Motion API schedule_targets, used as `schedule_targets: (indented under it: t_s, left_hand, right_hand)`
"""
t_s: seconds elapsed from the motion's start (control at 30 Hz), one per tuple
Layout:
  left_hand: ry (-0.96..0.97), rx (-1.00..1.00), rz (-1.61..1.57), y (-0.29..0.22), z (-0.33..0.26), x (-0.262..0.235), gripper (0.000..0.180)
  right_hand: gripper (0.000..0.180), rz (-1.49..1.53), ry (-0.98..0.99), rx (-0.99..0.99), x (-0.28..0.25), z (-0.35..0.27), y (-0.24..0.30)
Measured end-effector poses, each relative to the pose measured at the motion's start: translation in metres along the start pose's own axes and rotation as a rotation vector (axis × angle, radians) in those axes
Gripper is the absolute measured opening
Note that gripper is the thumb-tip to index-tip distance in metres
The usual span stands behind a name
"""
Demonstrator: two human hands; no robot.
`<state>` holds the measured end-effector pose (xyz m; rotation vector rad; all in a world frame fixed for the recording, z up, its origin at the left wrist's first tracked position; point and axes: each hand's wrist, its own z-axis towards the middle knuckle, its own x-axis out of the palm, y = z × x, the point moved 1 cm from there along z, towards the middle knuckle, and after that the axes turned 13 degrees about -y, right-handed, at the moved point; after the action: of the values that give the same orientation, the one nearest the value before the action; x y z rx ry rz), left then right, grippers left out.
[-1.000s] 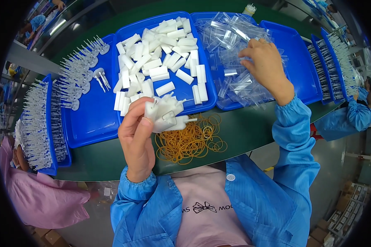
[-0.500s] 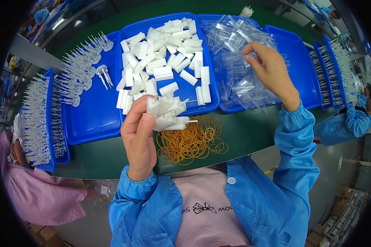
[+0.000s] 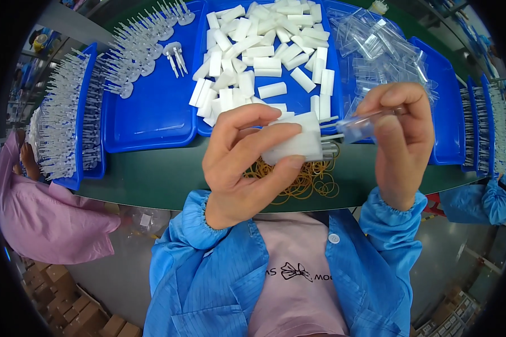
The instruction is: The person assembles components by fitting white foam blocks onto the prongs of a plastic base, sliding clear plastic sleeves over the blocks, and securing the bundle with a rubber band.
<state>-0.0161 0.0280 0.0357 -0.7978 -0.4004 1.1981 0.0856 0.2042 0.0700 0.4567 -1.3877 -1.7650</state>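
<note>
My left hand [image 3: 239, 163] is closed around a bunch of white foam-like blocks [image 3: 298, 137] fitted on thin prongs. The bare prong ends point right, toward my other hand. Between the thumb and fingers of my right hand [image 3: 407, 146] is a clear plastic sleeve [image 3: 358, 128], its left end at the prong tips. Whether the sleeve touches a prong, I cannot tell. Beneath the blocks lies a heap of yellow-brown rubber bands [image 3: 315, 182], partly hidden by my left hand. Loose white blocks [image 3: 267, 62] fill the tray beyond.
Clear plastic sleeves [image 3: 376, 48] are heaped in a blue tray at right. White pronged parts [image 3: 143, 48] stand in the left blue tray [image 3: 146, 121]. More pronged parts fill upright-edged trays [image 3: 84, 112] at far left and far right. A person's pink sleeve [image 3: 50, 208] is at left.
My right hand has come back from the sleeve heap with a clear sleeve. My left hand has turned the block bunch so its prongs point right. The view has shifted downward.
</note>
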Motion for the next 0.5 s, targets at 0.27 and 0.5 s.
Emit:
schedule_targets:
  t_s: [0.27,0.5]
  left_hand:
    - [0.013,0.007,-0.014,-0.001,-0.001,-0.001,0.034]
    - [0.013,0.018,-0.016,-0.003,-0.002,0.000,0.032]
  right_hand:
    - [0.033,-0.114,-0.064,-0.078,0.004,-0.013,-0.009]
    - [0.032,-0.063,-0.078,-0.053,0.008,-0.021,-0.014]
